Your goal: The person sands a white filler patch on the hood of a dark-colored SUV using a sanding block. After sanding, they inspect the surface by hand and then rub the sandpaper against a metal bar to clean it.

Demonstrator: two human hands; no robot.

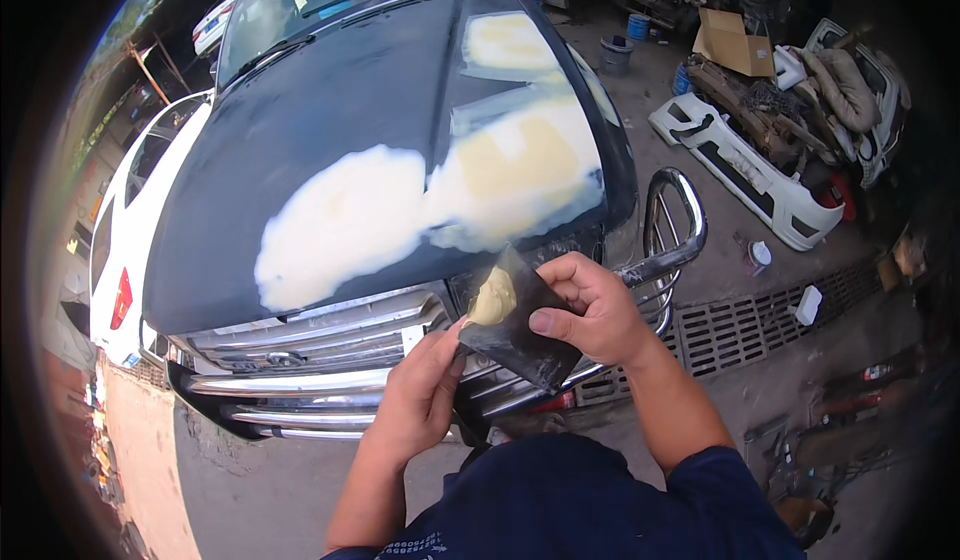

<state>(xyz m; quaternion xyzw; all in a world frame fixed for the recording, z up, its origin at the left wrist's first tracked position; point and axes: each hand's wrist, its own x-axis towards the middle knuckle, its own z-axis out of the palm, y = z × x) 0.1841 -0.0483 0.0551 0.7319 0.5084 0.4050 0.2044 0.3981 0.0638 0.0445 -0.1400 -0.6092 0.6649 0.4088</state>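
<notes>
My right hand [590, 315] grips a thin dark flat plate [530, 350], thumb on top, with a lump of beige paste [492, 295] on its upper left part. My left hand [425, 380] is closed at the plate's left corner, just below the paste; what its fingertips pinch is too small to make out. Beyond both hands lies a dark car hood [320, 80] with large white and pale yellow patches [510, 160] on its right side and front.
The chrome grille and bull bar [300, 380] are just ahead. A white car [140, 230] stands at left. At right lie a white bumper [725, 160], a cardboard box [735, 40], buckets [615, 55], other car parts and a floor grate [730, 330].
</notes>
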